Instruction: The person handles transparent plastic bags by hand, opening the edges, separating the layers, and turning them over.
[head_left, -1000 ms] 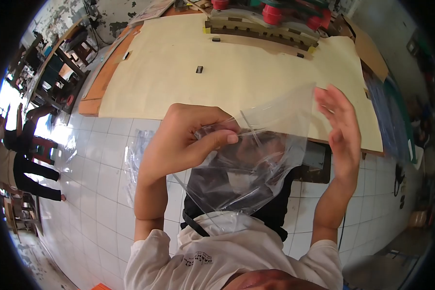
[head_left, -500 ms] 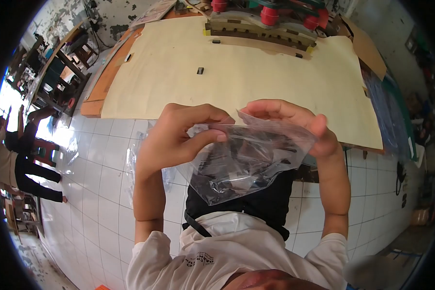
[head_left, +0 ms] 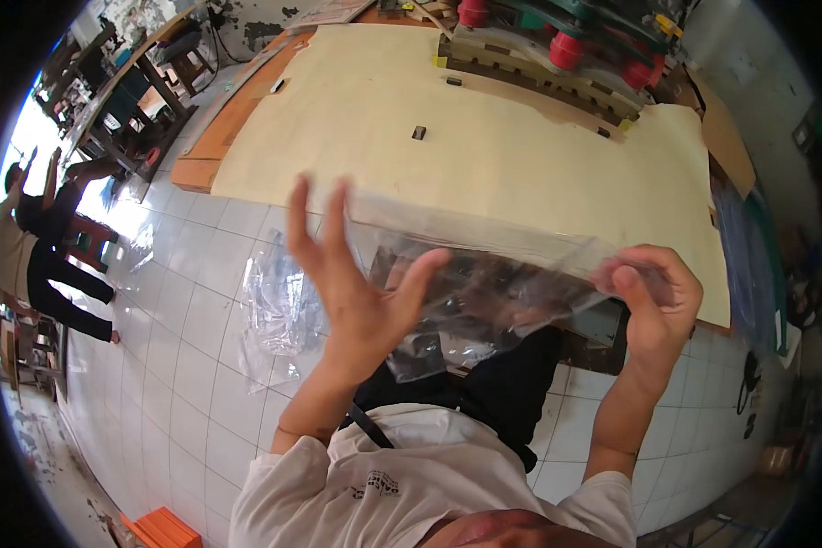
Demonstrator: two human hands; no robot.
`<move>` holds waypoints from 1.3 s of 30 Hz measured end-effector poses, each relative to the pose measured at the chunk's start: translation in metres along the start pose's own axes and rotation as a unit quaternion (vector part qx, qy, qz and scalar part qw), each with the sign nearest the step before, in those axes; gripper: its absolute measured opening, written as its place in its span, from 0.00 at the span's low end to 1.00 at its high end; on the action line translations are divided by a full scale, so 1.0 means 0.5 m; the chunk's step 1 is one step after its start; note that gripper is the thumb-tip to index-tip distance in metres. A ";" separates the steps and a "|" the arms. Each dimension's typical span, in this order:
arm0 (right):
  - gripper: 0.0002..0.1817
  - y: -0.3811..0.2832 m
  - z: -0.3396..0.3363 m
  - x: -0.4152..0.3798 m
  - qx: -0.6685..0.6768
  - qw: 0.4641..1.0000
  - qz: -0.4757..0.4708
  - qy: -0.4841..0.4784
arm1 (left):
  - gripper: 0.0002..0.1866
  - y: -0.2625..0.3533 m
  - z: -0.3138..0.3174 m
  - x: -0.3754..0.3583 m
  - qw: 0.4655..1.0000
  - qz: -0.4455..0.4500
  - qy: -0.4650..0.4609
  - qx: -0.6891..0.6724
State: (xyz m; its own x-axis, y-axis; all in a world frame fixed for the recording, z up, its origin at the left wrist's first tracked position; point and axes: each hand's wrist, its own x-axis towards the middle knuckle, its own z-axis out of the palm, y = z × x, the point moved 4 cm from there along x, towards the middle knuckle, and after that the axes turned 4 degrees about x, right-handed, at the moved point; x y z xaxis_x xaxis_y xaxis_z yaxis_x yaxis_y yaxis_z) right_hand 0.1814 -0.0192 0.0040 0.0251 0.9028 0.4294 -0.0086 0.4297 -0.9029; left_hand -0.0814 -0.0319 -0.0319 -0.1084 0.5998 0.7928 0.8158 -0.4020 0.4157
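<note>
A clear plastic bag (head_left: 511, 306) stretches between my hands, in front of my lap and near the table's front edge. My right hand (head_left: 659, 306) is closed on the bag's right end, thumb pressed against the film. My left hand (head_left: 361, 297) is at the bag's left end with its fingers spread and raised and its thumb stretched out to the right. Seen through the film are dark, wrinkled reflections and my black trousers.
Pale sheeting covers the wooden table (head_left: 338, 119), with a small dark block (head_left: 418, 133) on it. At the back stands a machine with red parts (head_left: 566, 52). More clear plastic (head_left: 283, 301) lies on the left floor. A person (head_left: 41, 247) is far left.
My left hand has gone from pinching the bag's edge to spread fingers. My right hand has moved right and down, closing on the bag's end, and the bag is drawn out wider.
</note>
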 end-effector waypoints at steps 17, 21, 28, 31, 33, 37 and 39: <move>0.22 0.029 -0.097 -0.016 -0.125 0.970 -0.114 0.174 | 0.04 -0.046 -0.001 -0.012 0.973 -0.121 -0.035 -0.193; 0.27 -0.041 -0.035 -0.013 -0.212 0.949 -0.220 0.083 | 0.06 0.007 -0.011 0.015 0.975 -0.020 -0.113 -0.193; 0.27 -0.102 0.107 0.051 -0.335 0.844 -0.300 -0.290 | 0.12 0.069 -0.025 0.060 0.948 0.181 -0.210 -0.158; 0.17 -0.077 0.104 0.059 -0.370 0.821 -0.298 -0.317 | 0.11 0.062 -0.048 0.072 0.969 0.167 -0.142 -0.118; 0.12 -0.053 0.091 0.060 -0.318 0.867 -0.255 -0.288 | 0.11 0.051 -0.059 0.073 0.976 0.147 -0.119 -0.106; 0.10 0.008 0.034 0.063 -0.142 0.972 -0.126 -0.139 | 0.14 0.012 -0.087 0.084 0.986 0.092 -0.124 -0.062; 0.14 0.033 0.006 0.059 -0.040 0.996 -0.075 -0.027 | 0.16 -0.029 -0.091 0.082 0.979 0.044 -0.192 -0.055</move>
State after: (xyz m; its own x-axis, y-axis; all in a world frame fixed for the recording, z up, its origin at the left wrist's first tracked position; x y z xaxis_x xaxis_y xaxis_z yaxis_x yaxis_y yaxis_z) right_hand 0.1791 0.0148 0.0017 -0.0331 0.8287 0.5587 0.0711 0.5595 -0.8258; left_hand -0.1236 -0.0329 0.0145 0.1979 0.7669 0.6105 0.7435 -0.5233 0.4163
